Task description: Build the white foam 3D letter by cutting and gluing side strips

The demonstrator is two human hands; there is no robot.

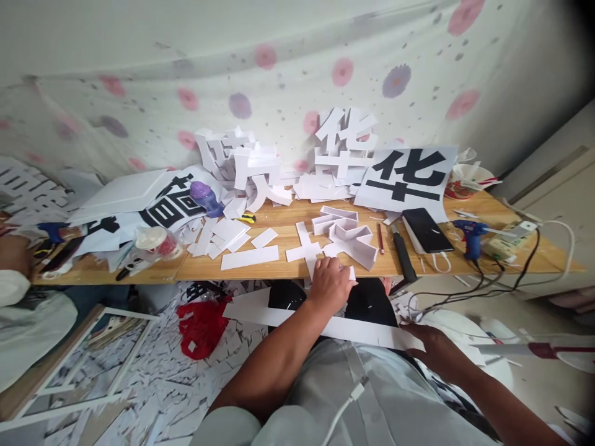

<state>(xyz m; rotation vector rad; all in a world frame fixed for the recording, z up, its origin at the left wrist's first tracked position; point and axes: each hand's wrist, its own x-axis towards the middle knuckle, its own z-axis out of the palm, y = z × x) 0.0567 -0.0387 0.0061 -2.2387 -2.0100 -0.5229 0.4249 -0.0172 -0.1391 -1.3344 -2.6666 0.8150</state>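
My left hand lies flat, fingers loose, on a white cutout at the desk edge, my right hand fingers pinch a long white strip, seemingly not yet attached, with finished characters stacked upper centre.

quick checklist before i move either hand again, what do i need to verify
1. Left hand resting on the white cutouts at the table edge: ok
2. Right hand gripping the long white strip: ok
3. Strip lying below the table, unsnagged: ok
4. Utility knife blade retracted: cannot tell
5. Glue gun apart from both hands: ok
6. Cords kept away from the right hand: not ok, they hang close
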